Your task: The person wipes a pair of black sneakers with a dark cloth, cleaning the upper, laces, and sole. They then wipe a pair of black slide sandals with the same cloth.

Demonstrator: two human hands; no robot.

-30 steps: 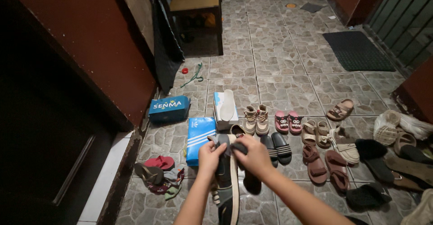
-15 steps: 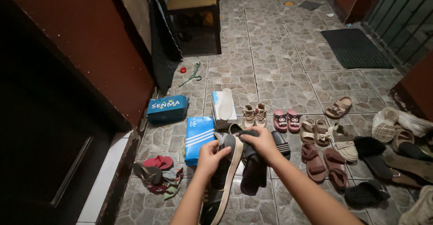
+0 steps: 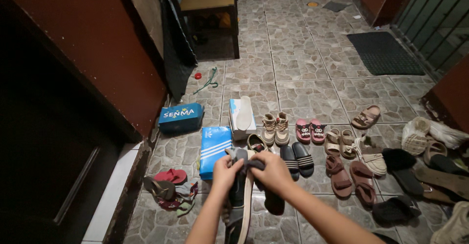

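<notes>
While both hands [image 3: 251, 170] pinch what looks like a dark cloth against the shoe [image 3: 239, 200], it may slip onto the sandals [image 3: 298, 160] beyond.

The floor [image 3: 303, 63] is rough, matt stone-patterned tile; the blue boxes [image 3: 181, 118] look like smooth cardboard; the held sneaker [image 3: 238, 200] is dark matt cloth, pale rubber-edged.

dark shoe [image 3: 238, 210] toe cut off below
</notes>
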